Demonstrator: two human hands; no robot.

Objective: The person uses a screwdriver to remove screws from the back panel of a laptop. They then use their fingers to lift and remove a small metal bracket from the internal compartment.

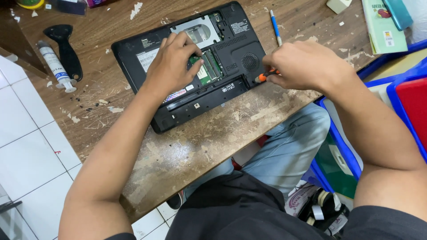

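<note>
Meanwhile, left hand (171,66) spread flat on laptop (195,62), fingertips at green memory; right hand (302,64) gripping orange screwdriver (265,76). White rectangular label (148,58) far left; white syringe (55,66) left.

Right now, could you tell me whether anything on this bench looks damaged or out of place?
The laptop lies upside down and askew with its bottom covers off, green memory boards exposed under the left hand. The right hand holds an orange-handled screwdriver. The wooden table is badly scuffed, with peeling finish and scattered flakes.
</note>
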